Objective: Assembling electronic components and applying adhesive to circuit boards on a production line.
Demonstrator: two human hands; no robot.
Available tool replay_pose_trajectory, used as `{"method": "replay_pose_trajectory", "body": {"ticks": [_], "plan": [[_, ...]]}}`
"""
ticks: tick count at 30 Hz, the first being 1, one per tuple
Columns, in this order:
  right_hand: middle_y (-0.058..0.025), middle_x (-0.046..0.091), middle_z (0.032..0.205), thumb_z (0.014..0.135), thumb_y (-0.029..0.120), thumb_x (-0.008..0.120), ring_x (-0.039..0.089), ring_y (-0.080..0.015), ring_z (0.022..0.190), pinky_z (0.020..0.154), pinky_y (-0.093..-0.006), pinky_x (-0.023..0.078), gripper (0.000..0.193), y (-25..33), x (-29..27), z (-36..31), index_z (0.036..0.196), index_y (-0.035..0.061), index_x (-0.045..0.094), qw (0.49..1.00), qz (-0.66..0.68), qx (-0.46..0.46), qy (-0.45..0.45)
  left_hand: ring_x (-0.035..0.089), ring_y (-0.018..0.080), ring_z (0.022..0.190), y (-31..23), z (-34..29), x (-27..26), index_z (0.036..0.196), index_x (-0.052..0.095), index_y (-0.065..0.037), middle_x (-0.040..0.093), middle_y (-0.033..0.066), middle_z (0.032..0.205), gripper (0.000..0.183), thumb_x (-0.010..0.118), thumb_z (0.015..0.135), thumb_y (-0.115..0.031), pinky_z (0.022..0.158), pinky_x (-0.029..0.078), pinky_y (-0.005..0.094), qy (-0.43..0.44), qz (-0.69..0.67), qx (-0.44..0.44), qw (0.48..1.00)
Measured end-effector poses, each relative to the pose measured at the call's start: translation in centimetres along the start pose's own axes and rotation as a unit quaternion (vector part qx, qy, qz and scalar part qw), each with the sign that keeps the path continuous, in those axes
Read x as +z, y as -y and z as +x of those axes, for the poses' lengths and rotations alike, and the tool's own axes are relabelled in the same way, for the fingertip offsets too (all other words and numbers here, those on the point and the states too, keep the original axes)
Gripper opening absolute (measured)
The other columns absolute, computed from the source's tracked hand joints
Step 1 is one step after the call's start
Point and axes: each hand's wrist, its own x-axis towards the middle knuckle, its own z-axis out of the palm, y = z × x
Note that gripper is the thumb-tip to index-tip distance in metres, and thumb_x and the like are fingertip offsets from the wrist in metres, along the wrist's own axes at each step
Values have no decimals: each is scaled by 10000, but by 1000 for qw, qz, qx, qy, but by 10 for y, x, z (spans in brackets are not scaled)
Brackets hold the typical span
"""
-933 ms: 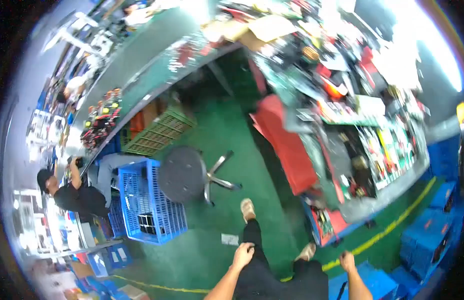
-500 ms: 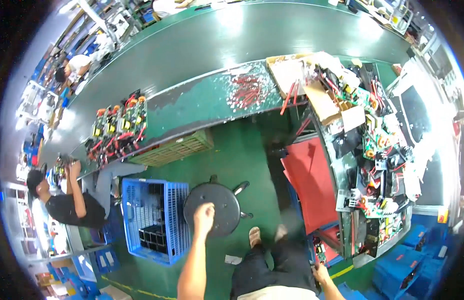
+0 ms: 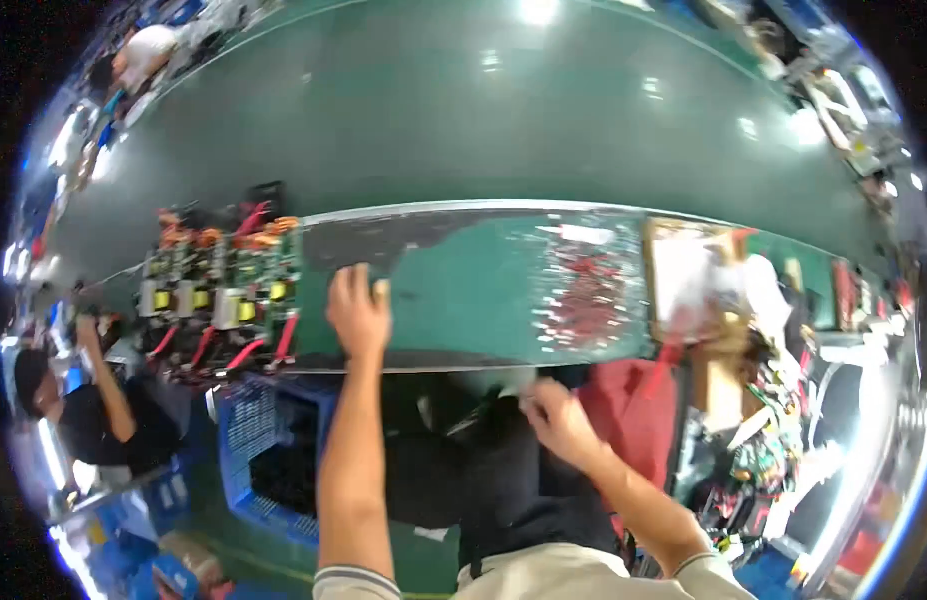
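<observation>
My left hand (image 3: 360, 312) is stretched out over the green bench (image 3: 444, 300), its fingers apart and holding nothing. Left of it stand several circuit boards (image 3: 224, 285) in a row, with yellow and orange parts and red leads. Just off the bench's front edge is my right hand (image 3: 564, 422), its fingers curled together; blur hides what they hold, if anything. A pale smeared shape (image 3: 494, 382) lies beside those fingertips. Farther right on the bench is a scattered pile of short red pieces (image 3: 589, 285) among small white bits.
A shallow box (image 3: 656, 290) sits right of the red pile. Red sheets (image 3: 634, 400) are below the bench, and a side bench heaped with boards and wires (image 3: 764, 450) is at the right. A blue crate (image 3: 246, 470) stands at lower left, near a seated person (image 3: 114, 420).
I have moved up to the bench. My left hand has gone from above the stool to over the bench top. My right hand has come up from low at the right to the bench's front edge.
</observation>
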Motion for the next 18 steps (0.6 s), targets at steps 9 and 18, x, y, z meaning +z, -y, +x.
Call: {"method": "replay_pose_trajectory", "body": {"ticks": [9,18], "plan": [[-149,532,1425,894,188,674,504,-329,1301,1040,-490,373,414,-18,78,149,1276,61,582,968,-214,-76,-107,466,373,1291,-21,-17,-2,1376,534,-106,489,162,1391,527,665,906,-304,1031,374,508,126,16,-92,988],[-224,473,1469,917,174,624,447,-419,1348,1094,-550,293,496,-41,66,137,1369,16,496,961,-264,-46,-66,438,401,1301,-31,-11,-1,1284,647,-138,459,180,1432,434,695,879,-288,1043,343,511,170,-43,-42,984]]}}
